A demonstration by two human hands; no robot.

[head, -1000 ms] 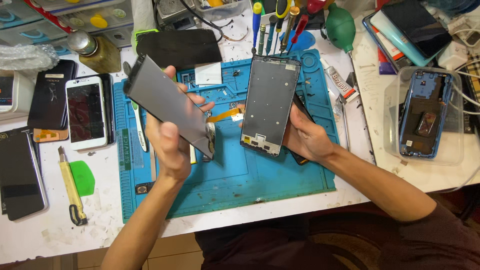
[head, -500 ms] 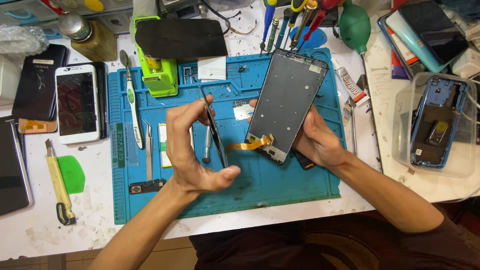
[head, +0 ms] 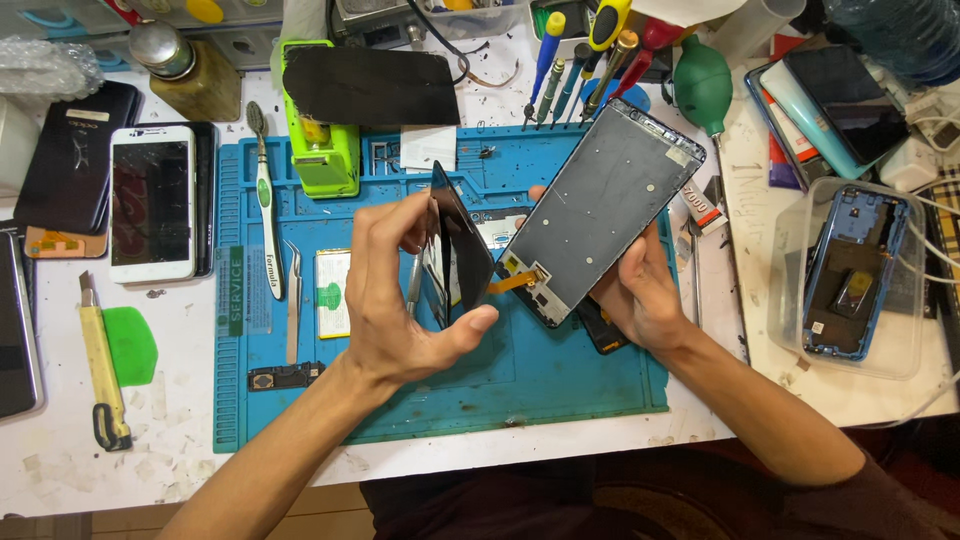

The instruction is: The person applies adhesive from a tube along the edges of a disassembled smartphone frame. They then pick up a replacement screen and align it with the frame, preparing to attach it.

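My left hand (head: 400, 300) grips a thin black display panel (head: 462, 245) by its edges, held on edge above the blue work mat (head: 520, 380). My right hand (head: 640, 295) holds a grey phone frame (head: 600, 215) from beneath, tilted up to the right. An orange flex ribbon (head: 515, 280) runs from the panel to the frame's lower end. The panel and the frame stand side by side, close together.
On the mat lie tweezers (head: 292, 300), a toothbrush (head: 266, 200) and a green holder (head: 320, 140). Phones (head: 150, 205) lie at the left, a yellow knife (head: 100, 370) and green pick (head: 130, 345) below them. Screwdrivers (head: 580, 50) stand behind; a tray with a blue phone body (head: 850, 270) sits right.
My left hand has turned the black panel from flat-facing to edge-on and brought it nearer the frame. The frame has tilted further to the right.
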